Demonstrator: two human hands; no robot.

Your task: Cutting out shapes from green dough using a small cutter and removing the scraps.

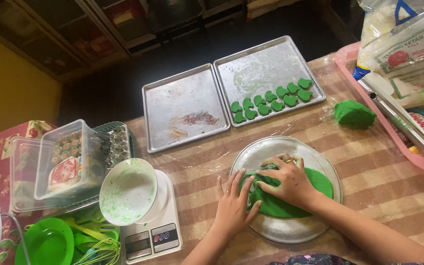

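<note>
The green dough sheet (290,196) lies flattened on a round metal plate (280,147) near the front edge of the striped table (384,172), which is covered with clear plastic film. The sheet is smooth, matte and evenly bright green, its visible right edge curving with the plate. Your right hand (285,179) rests palm down on its middle, fingers curled and pressing near a small cutter shape that is mostly hidden beneath them; a ring shows on one finger. Your left hand (232,203) lies flat with fingers spread on the sheet's left edge, touching both dough and plate rim. The hands sit close together, just apart, neither closed around anything. Farther back, a metal baking tray (256,68) holds two rows of small green heart-shaped pieces (271,100), and beside it stands a second tray (182,105), bare but smeared. A rough lump of green dough (354,114) sits on the film to the right. To the left, a white bowl (127,191) streaked with green rests on a white kitchen scale (155,235).
</note>
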